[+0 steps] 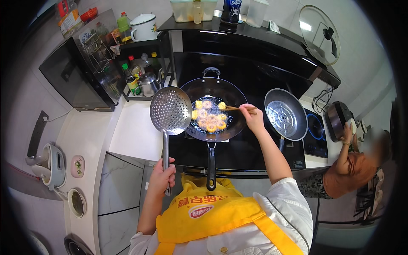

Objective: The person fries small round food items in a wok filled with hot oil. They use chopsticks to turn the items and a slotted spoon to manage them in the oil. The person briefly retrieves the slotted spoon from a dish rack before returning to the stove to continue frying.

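My left hand (pixel 162 177) grips the handle of a perforated metal skimmer (pixel 171 110), whose round bowl hangs by the left rim of a wok (pixel 215 86). Wooden chopsticks (pixel 240 109) are held in my right hand (pixel 253 118), above the wok's right side. Their tips meet a yellow piece of food (pixel 222 105) at the edge of the oil. Several golden rings and chunks (pixel 210 119) bubble in the oil at the middle of the wok. The wok's black handle (pixel 211 169) points towards me.
A second pan (pixel 286 114) with a perforated steamer plate sits right on the black cooktop (pixel 236 159). Bottles and a metal pot (pixel 149 84) fill the left rack. A glass lid (pixel 320 35) leans at back right. Another person (pixel 350 172) stands at the right beside a rice cooker (pixel 339 119).
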The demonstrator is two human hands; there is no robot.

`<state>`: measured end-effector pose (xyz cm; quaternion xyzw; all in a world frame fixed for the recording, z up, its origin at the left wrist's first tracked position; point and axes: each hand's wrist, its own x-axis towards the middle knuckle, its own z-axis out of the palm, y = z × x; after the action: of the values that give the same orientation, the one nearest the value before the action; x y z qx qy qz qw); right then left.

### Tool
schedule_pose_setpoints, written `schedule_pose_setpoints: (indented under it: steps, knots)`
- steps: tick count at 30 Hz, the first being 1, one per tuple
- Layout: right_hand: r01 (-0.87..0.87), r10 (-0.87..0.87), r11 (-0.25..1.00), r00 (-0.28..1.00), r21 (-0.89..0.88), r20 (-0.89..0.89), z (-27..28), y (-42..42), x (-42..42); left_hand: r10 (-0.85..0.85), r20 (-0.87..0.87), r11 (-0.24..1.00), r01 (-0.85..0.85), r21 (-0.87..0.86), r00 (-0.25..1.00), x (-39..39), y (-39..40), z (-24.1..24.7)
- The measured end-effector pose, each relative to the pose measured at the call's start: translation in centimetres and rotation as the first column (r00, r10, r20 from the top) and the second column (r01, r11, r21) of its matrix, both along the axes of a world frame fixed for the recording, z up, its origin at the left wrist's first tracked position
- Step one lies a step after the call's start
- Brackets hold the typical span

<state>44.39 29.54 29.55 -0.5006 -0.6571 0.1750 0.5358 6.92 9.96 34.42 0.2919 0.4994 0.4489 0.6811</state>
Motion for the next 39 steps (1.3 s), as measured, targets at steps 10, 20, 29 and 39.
schedule_pose_setpoints:
  steps: [10, 20, 29, 39]
  knots:
    - [-0.236, 0.175, 0.970, 0.846, 0.060, 0.503, 0.1, -3.1, -1.8, -0.017, -0.001, 1.000, 0.017, -0.014, 1.000, 0.0, 0.5, 0.2]
    - [0.095, -0.097, 0.994, 0.994, -0.061, -0.038, 0.1, -0.4, -1.2, -0.016, -0.001, 1.000, 0.016, -0.027, 1.000, -0.3, 0.4, 0.3]
    - [0.051, -0.052, 0.999, 0.993, -0.019, -0.106, -0.9, 2.4, -0.8, -0.032, -0.014, 0.999, 0.032, 0.007, 0.999, -0.3, 0.7, 0.5]
    - [-0.137, 0.128, 0.989, 0.983, -0.062, -0.129, -0.6, 3.8, -6.9, -0.006, -0.021, 1.000, 0.006, 0.005, 1.000, -0.8, 0.5, 1.3]
